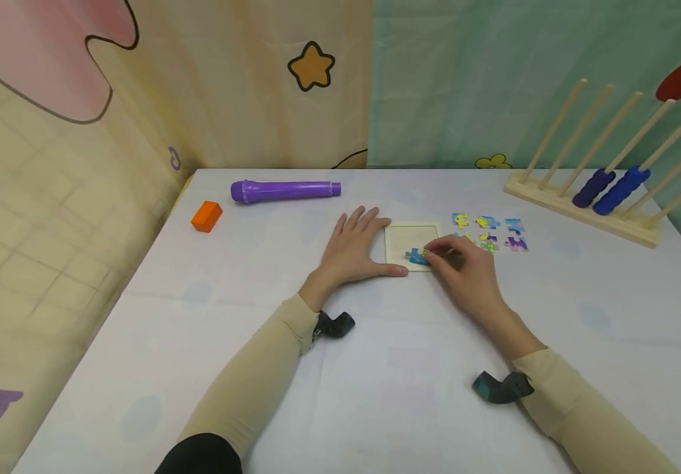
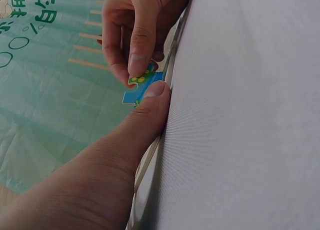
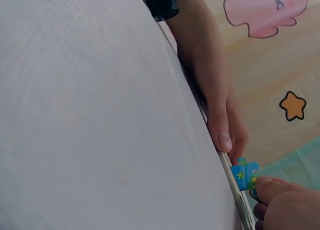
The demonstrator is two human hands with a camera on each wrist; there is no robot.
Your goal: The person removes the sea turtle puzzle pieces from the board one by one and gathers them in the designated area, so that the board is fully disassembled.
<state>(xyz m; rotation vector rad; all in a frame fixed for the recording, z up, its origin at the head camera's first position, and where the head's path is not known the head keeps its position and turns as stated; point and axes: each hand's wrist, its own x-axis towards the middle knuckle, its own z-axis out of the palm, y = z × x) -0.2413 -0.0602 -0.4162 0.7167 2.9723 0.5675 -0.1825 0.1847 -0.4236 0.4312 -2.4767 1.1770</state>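
A blue jigsaw piece (image 1: 416, 256) with yellow and green flower marks is pinched between the thumb and fingers of my right hand (image 1: 464, 266). It is at the lower part of a small pale wooden puzzle tray (image 1: 412, 234), tilted up in the right wrist view. My left hand (image 1: 349, 249) lies spread at the tray's left side, its thumb (image 2: 147, 103) along the near left corner. To the right of the tray lie several loose jigsaw pieces (image 1: 516, 244) in blue, yellow and purple, some partly hidden behind my right hand.
A purple toy microphone (image 1: 285, 191) lies toward the back left, with an orange block (image 1: 206, 216) near the left edge. At the back right stands a wooden peg rack (image 1: 580, 212) with tall rods and dark blue beads. Curtains hang behind the white table (image 1: 411, 408).
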